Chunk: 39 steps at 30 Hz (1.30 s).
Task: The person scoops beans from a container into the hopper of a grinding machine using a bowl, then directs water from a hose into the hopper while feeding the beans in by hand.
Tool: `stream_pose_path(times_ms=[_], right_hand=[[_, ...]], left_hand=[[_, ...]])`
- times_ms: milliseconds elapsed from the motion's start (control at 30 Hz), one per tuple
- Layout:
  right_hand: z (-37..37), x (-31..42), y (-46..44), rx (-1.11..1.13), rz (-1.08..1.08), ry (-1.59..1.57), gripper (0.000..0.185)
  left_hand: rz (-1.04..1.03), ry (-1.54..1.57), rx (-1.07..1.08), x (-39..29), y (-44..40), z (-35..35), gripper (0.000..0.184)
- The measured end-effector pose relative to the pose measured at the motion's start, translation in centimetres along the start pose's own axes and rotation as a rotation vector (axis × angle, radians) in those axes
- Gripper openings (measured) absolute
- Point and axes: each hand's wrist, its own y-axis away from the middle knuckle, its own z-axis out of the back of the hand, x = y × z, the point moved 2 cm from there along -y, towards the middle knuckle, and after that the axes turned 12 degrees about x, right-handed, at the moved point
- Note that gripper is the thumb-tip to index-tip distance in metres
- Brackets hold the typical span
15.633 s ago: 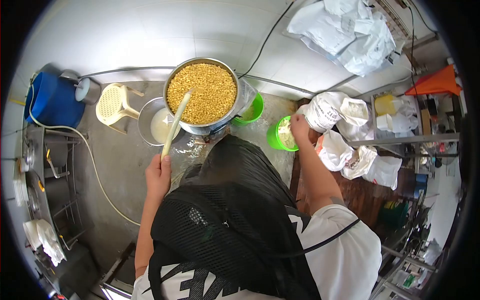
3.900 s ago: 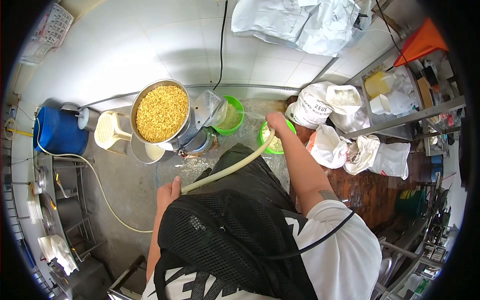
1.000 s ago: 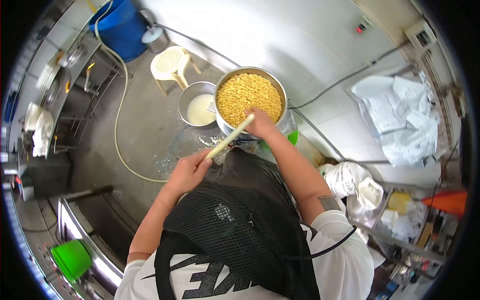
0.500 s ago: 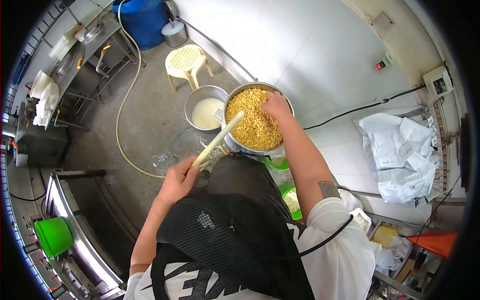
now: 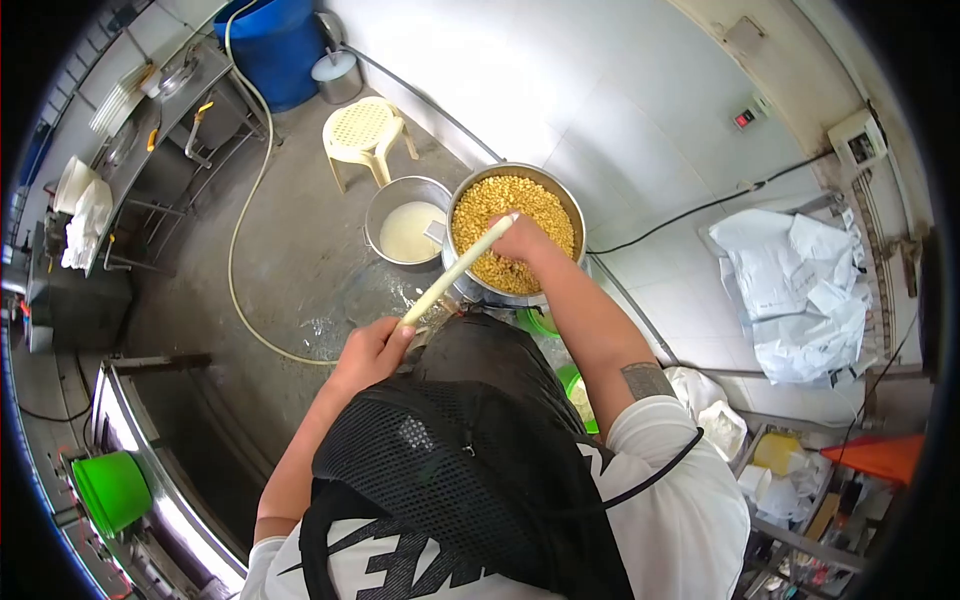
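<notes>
My left hand (image 5: pixel 375 352) is closed round a pale cream hose (image 5: pixel 450 285), whose end points up over a round metal hopper (image 5: pixel 579 208) heaped with yellow soybeans (image 5: pixel 535 205). My right hand (image 5: pixel 520 240) is down in the beans near the middle of the hopper. The hose end crosses in front of it and the beans cover its fingers, so I cannot see whether they are open or closed. Just left of the hopper stands a metal pot (image 5: pixel 376 218) with whitish, foamy liquid in it.
A cream plastic stool (image 5: pixel 362 128) stands behind the pot, near a blue barrel (image 5: pixel 270 55) and a lidded metal pot (image 5: pixel 338 78). The hose's length curves over the wet floor at left. Green tubs (image 5: pixel 572 385) sit by my right knee. A metal bench (image 5: pixel 185 95) lines the left wall.
My right hand has moved from the hopper's far right side towards its middle, down into the beans. The hose end has shifted slightly up and right.
</notes>
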Motion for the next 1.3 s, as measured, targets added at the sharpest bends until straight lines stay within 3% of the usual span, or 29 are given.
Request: stream_pose_path(times_ms=[33,67,133,200,267,300,433,567,667,733,800,833,900,1133,1300], right_hand=[[2.4,2.0,5.0,-0.199,0.072,-0.081,0.046],[2.4,1.5,5.5,-0.205,0.054,-0.089,0.046],[3.1,0.3,6.8,-0.308,0.103,-0.705,0.036],[3.0,0.4,8.7,-0.407,0.170,-0.869,0.032],[2.6,1.0,11.3,-0.426,0.126,-1.344,0.032],[2.4,1.4,12.5,-0.452,0.105,-1.356,0.032],[0.3,2.6,15.3,-0.168,0.004,-1.362,0.060],[-1.4,3.7,16.2,-0.315,0.178,-1.641,0.066],[-2.5,2.9,15.7,-0.485,0.275,-1.700,0.066],[-3.0,3.7,17.5,-0.527,0.203,-1.655,0.061],[-4.0,3.7,18.7,-0.581,0.055,-1.502,0.049],[-5.1,3.7,19.2,-0.585,0.047,-1.506,0.049],[-7.7,3.5,20.6,-0.611,0.089,-1.472,0.031],[-19.4,3.5,29.6,-0.583,-0.133,-1.343,0.022],[-32.6,-0.6,36.2,-0.519,-0.292,-1.264,0.024]], left_hand=[[-0.007,-0.008,0.016,0.2,-0.2,0.0,0.035],[-0.033,0.024,0.009,0.4,-0.4,-0.1,0.037],[-0.066,0.047,0.026,1.2,-0.9,-0.2,0.039],[-0.152,-0.001,0.040,2.3,-1.8,-0.3,0.042],[-0.198,-0.088,0.043,3.3,-2.8,-0.4,0.043],[-0.238,-0.160,0.018,3.6,-3.2,-0.4,0.045],[-0.298,-0.200,0.022,4.9,-4.8,-0.6,0.045],[-0.328,-0.207,0.135,4.9,-5.4,-0.6,0.046],[-0.340,-0.211,0.153,4.9,-5.9,-1.0,0.048],[-0.330,-0.219,0.114,4.9,-6.6,-1.1,0.048],[-0.298,-0.207,0.032,4.7,-7.5,-1.2,0.050],[-0.333,-0.201,0.041,5.1,-8.2,-1.3,0.052],[-0.291,-0.194,0.052,5.1,-8.7,-1.6,0.051],[-0.169,0.066,0.076,8.5,-9.8,-3.7,0.038],[-0.106,0.126,0.116,5.1,-7.3,-7.0,0.034]])
